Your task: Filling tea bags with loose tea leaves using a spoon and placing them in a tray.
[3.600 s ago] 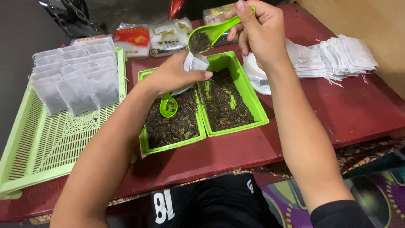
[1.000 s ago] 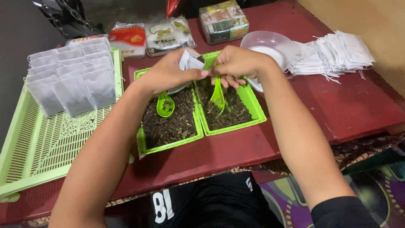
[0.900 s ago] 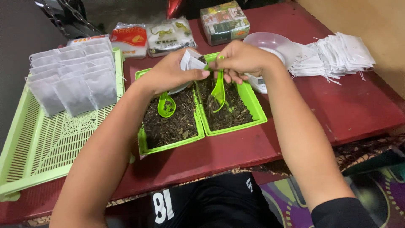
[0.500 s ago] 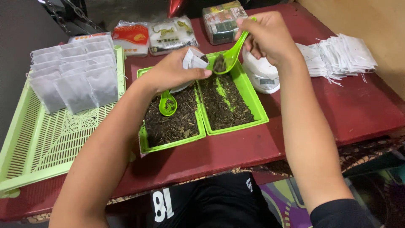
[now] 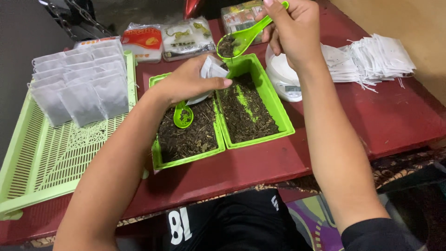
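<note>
Head view: left hand [image 5: 188,83] pinches the paper pouch [image 5: 211,69]; right hand [image 5: 292,28] grips the loaded green spoon [image 5: 237,42]. Tilt slowly above the pouch mouth.

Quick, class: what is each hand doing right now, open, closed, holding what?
Left hand: closed, holding a small white bag.
Right hand: closed, holding a green spoon loaded with dark leaves.

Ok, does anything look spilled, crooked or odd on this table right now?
Nothing is spilled on the red table. One small oddity: a second green spoon lies loose in the left tray of tea leaves. The right hand holds a loaded spoon above the open bag in the left hand.
</note>
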